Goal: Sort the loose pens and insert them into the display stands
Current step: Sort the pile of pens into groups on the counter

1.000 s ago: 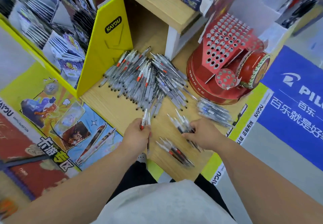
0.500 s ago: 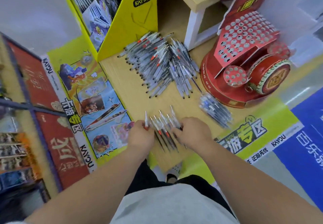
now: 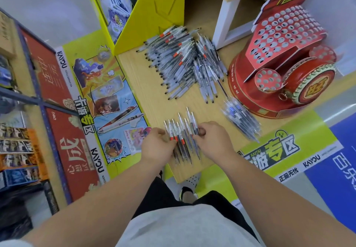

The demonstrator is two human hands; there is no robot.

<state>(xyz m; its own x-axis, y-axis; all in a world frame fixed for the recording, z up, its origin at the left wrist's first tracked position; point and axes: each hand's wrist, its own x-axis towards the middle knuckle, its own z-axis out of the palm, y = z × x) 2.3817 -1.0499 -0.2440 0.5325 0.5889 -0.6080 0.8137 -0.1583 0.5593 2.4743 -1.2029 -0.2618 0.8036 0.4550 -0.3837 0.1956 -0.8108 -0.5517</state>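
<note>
On the near edge of the pale wooden tabletop [image 3: 140,92], the left hand [image 3: 158,146] curls its fingers onto the left flank of a fanned row of red-banded clear plastic pens [image 3: 180,131]. A second ago it held only a couple, with other small groups lying apart. The right hand [image 3: 213,140] pinches the row's right flank. The red-banded ones now form one batch, lying flat. Further back, the big heap of grey and clear pens [image 3: 185,61] and the small cluster of blue-marked pens [image 3: 240,117] lie unchanged. The red cardboard display stand with round holes [image 3: 285,34] has no pens standing in it, so sorting seems under way and insertion not yet begun.
</note>
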